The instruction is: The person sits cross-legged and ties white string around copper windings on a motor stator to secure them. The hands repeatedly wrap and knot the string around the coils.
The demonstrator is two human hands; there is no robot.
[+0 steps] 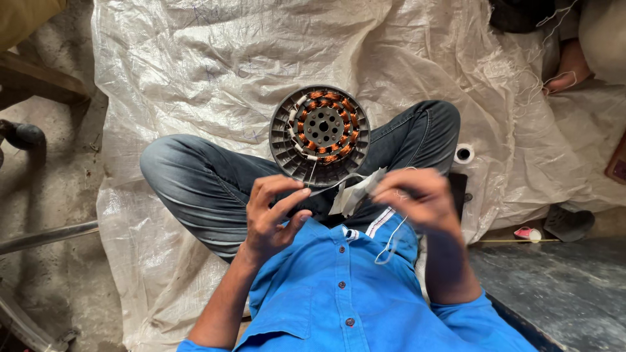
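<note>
White woven plastic sheeting (215,58) covers the concrete floor where the person sits cross-legged in jeans and a blue shirt. Against the crossed legs rests a round motor stator (319,135) with copper windings, tilted toward the camera. Left hand (272,215) pinches a thin white strip (326,188) running from the stator. Right hand (417,199) grips folded white insulating paper (355,192), with thread (391,241) dangling below. A tape roll (464,154) lies beside the knee.

A crumpled, translucent white woven plastic sheet (195,58) covered the grey concrete floor (52,169). On the sheet sat a person cross-legged in dark jeans, and a small white roll of tape (464,154) lay just beside the knee. A dark flat board (554,287) lay at the sheet's edge.
</note>
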